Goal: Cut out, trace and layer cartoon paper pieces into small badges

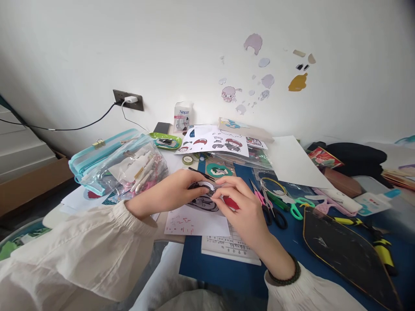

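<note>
Between my hands is a printed paper cutout [204, 203] with a black-and-white cartoon drawing. My left hand [184, 188] grips it from the left, thumb lying across its upper part. The fingertips of my right hand [241, 207] are pinched together at the cutout's right edge; anything tiny between them is hidden. A red patch [231, 203] shows behind the right fingers. Just above the left thumb, a thin dark stick-like thing [201, 173] can be seen, its kind unclear. Under the hands lies a white sheet with red handwriting [181, 222], over a printed form [233, 248].
Scissors with black handles [275, 216] and a dark oval board [346, 255] lie to the right. A clear bag of tools [139, 170] sits at left. Printed sheets [223, 144], a green tray [171, 141] and a tape roll [187, 160] are behind. Paper pieces stick to the wall.
</note>
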`<state>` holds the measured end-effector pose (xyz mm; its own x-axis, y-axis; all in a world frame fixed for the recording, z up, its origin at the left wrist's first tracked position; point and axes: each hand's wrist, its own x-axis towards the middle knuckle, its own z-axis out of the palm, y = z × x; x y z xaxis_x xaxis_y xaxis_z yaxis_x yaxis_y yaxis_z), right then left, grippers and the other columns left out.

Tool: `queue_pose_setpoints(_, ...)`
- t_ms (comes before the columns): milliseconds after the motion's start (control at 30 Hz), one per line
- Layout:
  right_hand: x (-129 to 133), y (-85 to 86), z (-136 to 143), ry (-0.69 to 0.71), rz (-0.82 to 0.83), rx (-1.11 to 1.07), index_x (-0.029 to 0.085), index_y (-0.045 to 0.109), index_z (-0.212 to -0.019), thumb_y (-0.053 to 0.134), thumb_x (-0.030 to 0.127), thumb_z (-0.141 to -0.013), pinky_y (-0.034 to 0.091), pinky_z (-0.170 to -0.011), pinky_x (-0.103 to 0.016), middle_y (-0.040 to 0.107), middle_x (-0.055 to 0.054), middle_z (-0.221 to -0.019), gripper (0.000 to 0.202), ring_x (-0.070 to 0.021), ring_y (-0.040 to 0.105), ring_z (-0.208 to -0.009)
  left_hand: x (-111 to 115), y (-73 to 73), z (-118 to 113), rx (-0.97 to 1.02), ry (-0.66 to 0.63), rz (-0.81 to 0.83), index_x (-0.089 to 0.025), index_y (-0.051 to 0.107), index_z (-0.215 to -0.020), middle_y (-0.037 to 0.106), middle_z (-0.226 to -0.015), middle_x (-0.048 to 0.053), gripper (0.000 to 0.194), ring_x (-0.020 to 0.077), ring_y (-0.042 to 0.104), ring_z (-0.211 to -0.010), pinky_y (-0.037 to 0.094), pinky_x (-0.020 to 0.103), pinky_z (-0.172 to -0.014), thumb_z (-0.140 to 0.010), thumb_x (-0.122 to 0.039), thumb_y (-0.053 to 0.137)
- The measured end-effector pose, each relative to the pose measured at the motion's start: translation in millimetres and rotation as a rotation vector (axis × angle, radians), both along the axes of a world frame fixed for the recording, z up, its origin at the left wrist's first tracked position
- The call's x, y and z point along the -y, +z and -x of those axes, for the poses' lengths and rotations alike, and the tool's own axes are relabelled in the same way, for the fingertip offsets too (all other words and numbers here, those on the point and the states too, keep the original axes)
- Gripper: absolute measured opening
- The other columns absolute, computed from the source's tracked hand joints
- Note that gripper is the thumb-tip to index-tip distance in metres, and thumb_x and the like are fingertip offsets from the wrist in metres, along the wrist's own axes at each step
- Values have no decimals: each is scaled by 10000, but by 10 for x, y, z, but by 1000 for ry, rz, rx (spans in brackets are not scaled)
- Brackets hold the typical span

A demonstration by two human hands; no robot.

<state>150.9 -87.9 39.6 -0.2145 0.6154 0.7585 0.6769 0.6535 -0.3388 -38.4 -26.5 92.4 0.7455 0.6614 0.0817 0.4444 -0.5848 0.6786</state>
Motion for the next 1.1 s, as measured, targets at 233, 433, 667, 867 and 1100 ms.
queue_pose_setpoints(233, 9, -6, -11, 9, -10, -13, 200, 630, -795, 615, 59, -867, 567, -733, -303, 622, -72, -1029, 160, -162, 678, -823, -15, -2, -16, 13, 19, -43, -175, 719, -940, 671, -736, -20, 224, 110, 520, -624, 349, 228, -563, -933, -274, 518)
queue_pose_setpoints(433, 19, -27, -11, 1, -47, -12, 201, 643, -792, 627, 56, -856, 573, -744, -313, 638, -74, -1016, 159, -169, 672, -840, 4, -12, -22, 18, 35, -50, -175, 718, -924, 679, -747, -13, 218, 116, 535, -634, 350, 234, -563, -931, -263, 519)
queue_pose_setpoints(667, 26, -52, -18, 2, -52, -30, 214, 648, -797, 622, 62, -860, 574, -731, -314, 645, -68, -1011, 166, -168, 669, -821, 13, -5, -43, -8, 64, -67, -169, 704, -873, 661, -726, -9, 228, 123, 524, -625, 340, 249, -558, -930, -264, 506)
queue_pose_setpoints(867, 60, -57, -84, -103, -61, -31, 215, 682, -750, 661, 111, -847, 543, -781, -379, 636, -101, -1106, 144, -222, 597, -940, -14, -10, -42, 2, 79, -52, -162, 668, -821, 599, -671, -20, 249, 115, 472, -594, 321, 248, -548, -929, -317, 507)
queue_pose_setpoints(1100, -65, -160, -213, -129, 152, -145, 232, 664, -738, 668, 160, -827, 531, -874, -418, 706, -63, -1126, 115, -245, 661, -1023, -92, 49, -53, -29, 86, 25, -167, 584, -745, 483, -600, -41, 283, 103, 388, -530, 287, 249, -507, -913, -377, 495)
